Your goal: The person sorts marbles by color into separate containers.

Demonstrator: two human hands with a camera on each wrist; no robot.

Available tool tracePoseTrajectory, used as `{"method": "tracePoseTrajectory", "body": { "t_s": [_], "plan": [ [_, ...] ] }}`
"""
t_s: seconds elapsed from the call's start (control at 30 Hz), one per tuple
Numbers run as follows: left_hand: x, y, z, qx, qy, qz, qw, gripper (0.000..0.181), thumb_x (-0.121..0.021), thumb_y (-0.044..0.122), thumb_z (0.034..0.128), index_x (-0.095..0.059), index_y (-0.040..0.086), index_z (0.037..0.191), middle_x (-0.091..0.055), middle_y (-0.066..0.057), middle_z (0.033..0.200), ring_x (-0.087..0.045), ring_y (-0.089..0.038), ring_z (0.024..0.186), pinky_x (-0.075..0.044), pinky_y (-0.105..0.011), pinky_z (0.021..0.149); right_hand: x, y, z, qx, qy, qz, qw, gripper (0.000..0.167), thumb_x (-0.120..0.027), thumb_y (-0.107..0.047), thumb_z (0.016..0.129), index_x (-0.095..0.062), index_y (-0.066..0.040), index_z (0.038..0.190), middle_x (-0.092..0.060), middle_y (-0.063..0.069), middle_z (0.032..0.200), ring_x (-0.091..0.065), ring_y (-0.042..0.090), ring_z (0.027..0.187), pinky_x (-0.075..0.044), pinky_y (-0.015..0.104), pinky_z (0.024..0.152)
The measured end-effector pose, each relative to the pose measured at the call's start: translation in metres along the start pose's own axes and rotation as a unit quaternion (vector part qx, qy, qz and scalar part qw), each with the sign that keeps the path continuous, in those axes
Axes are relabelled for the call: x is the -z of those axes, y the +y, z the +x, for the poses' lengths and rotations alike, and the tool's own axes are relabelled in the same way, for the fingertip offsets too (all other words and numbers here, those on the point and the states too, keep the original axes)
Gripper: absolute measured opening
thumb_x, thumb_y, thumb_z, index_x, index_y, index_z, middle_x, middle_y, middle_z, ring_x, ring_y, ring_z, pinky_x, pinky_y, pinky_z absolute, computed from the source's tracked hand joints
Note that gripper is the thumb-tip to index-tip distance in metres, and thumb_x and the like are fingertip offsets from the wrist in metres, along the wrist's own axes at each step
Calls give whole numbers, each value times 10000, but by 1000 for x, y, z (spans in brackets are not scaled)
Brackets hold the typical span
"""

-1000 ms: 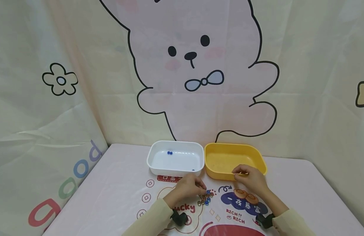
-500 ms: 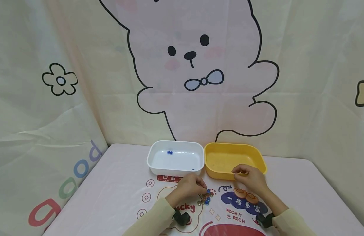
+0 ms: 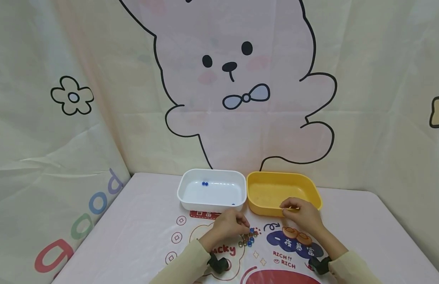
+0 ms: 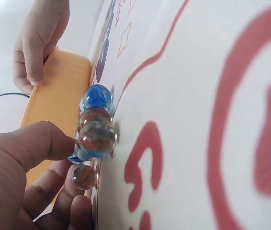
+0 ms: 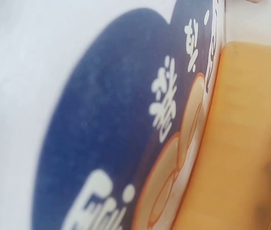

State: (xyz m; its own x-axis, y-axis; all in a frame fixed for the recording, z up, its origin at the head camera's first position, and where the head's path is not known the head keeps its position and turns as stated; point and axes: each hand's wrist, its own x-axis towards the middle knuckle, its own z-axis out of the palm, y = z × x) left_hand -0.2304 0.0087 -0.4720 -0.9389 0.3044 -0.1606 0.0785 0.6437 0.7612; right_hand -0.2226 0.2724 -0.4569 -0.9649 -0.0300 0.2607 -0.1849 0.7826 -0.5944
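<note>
My left hand (image 3: 231, 224) is low over a small cluster of glass marbles (image 4: 97, 136), several of them blue and several brownish. Its thumb and fingers reach the cluster's edge, beside a partly hidden blue marble; whether they pinch it I cannot tell. At the front right of the yellow tray (image 3: 265, 206), my right hand (image 3: 304, 215) holds the rim, thumb outside and fingers curled over the edge. In the right wrist view only bits of those fingers show behind the tray wall (image 5: 241, 134). The white tray (image 3: 212, 207) has blue marbles (image 3: 205, 184) on its floor.
Both trays stand side by side at the back of the table, against a printed curtain (image 3: 145, 138). A printed cloth (image 3: 134, 221) with red and blue drawings covers the table. Dark wrist cameras (image 3: 218, 263) sit below both hands.
My left wrist has shifted very slightly to the right, its fingertips staying by the marbles. The right hand and both trays look the same.
</note>
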Motion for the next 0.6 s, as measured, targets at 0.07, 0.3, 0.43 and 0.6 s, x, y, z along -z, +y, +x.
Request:
{"method": "tracePoseTrajectory", "body": {
  "t_s": [0.07,0.3,0.43,0.6],
  "plan": [
    [0,-2,0,-55,-8,-96,9999,103,-796,261,755,-699,269,722,-625,104,699,-540,-130,682,-417,-283,603,0,0,0,-23,3,-7,10000,91,-708,-163,844,-699,-241,891,-682,-79,908,-578,138,897,-515,317,837],
    [4,-6,0,-255,-151,-655,9974,72,-779,212,757,-715,221,787,-647,77,718,-578,-127,676,-454,-268,628,-1,0,-1,-78,51,7,10000,89,-706,-160,843,-701,-234,892,-681,-78,896,-581,146,894,-522,350,857],
    [8,-7,-2,-386,-194,-832,9956,85,-769,191,755,-721,194,825,-656,75,725,-592,-120,672,-461,-257,627,-1,0,-1,-59,33,22,10000,86,-709,-163,845,-701,-234,892,-680,-78,896,-579,144,894,-521,334,848],
    [16,-3,-8,-669,-187,-653,9954,96,-769,211,758,-726,205,844,-651,98,745,-580,-103,690,-467,-243,623,-1,2,-1,-49,20,9,10000,84,-707,-170,847,-701,-238,897,-681,-82,895,-582,143,894,-523,333,848]
  ]
}}
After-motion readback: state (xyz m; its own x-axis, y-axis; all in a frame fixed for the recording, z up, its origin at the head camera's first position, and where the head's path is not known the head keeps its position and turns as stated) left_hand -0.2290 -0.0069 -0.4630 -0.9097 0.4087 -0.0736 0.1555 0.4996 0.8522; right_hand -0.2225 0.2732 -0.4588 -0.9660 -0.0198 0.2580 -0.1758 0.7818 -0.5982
